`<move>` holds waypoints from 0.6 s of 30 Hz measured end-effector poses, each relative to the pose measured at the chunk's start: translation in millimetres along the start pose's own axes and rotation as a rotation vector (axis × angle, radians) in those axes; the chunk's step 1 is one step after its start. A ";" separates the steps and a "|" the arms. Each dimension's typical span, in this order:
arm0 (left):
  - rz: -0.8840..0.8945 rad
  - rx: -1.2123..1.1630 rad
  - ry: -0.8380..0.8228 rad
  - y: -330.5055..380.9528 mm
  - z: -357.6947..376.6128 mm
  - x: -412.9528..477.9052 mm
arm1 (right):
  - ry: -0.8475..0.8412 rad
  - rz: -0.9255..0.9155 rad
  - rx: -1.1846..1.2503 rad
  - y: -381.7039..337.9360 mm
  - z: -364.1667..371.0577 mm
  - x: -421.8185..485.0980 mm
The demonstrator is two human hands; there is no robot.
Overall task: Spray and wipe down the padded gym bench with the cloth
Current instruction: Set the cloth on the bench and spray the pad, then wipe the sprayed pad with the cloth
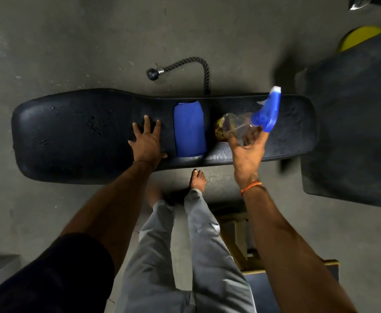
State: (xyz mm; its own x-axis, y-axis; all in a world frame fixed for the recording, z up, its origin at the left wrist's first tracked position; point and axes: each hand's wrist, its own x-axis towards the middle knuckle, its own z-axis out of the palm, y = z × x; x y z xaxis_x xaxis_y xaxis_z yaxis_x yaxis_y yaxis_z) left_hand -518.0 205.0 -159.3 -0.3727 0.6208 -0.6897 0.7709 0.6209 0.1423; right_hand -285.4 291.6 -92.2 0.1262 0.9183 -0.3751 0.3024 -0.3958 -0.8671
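One black padded gym bench (72, 132) of pebbled vinyl, with rounded ends, lies across the concrete floor (49, 41), and one folded blue cloth (189, 129) is draped over its middle. The left hand (147, 143) rests flat on the pad just beside the cloth, fingers spread. The right hand (247, 152) grips one clear plastic spray bottle (241, 125) — blue trigger head, tipped sideways above the bench.
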 end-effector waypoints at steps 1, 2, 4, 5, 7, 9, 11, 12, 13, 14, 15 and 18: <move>0.003 0.008 0.005 -1.5 0.6 -0.9 | -0.009 -0.001 0.006 2.4 0.5 -1.8; 0.011 0.021 0.014 -4.0 1.5 -1.7 | 0.011 0.002 0.006 5.3 0.9 -5.1; 0.049 0.058 0.050 -11.9 3.6 -2.7 | 0.099 0.040 -0.009 13.8 1.8 -12.9; 0.080 0.079 0.076 -18.5 4.7 -2.7 | 0.150 0.058 -0.042 18.8 3.4 -17.4; 0.161 0.107 0.135 -34.4 7.2 -2.1 | 0.197 0.082 -0.102 30.9 6.7 -27.6; 0.239 0.109 0.227 -52.8 11.1 1.9 | 0.209 0.096 -0.156 45.0 12.6 -35.6; 0.262 0.089 0.312 -70.5 14.5 8.6 | 0.210 0.102 -0.248 53.8 24.7 -44.3; 0.256 0.084 0.336 -78.3 16.5 12.1 | 0.154 0.098 -0.312 55.5 30.5 -50.2; 0.252 0.090 0.351 -84.9 19.3 15.1 | 0.064 0.061 -0.367 57.5 38.0 -55.9; 0.254 0.109 0.364 -90.3 23.2 17.7 | -0.021 0.000 -0.421 61.1 44.3 -59.6; 0.255 0.129 0.377 -93.8 27.5 19.6 | -0.094 -0.085 -0.463 66.7 53.3 -60.3; 0.247 0.146 0.423 -99.1 39.2 22.6 | -0.281 -0.361 -0.648 71.0 79.6 -51.5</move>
State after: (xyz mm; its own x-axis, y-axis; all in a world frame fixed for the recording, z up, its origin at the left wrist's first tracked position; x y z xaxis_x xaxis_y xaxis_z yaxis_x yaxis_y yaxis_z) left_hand -582.5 138.8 -216.9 -0.3232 0.8990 -0.2956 0.9152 0.3763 0.1439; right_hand -345.6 215.9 -160.5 -0.3015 0.9201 -0.2502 0.7799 0.0871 -0.6198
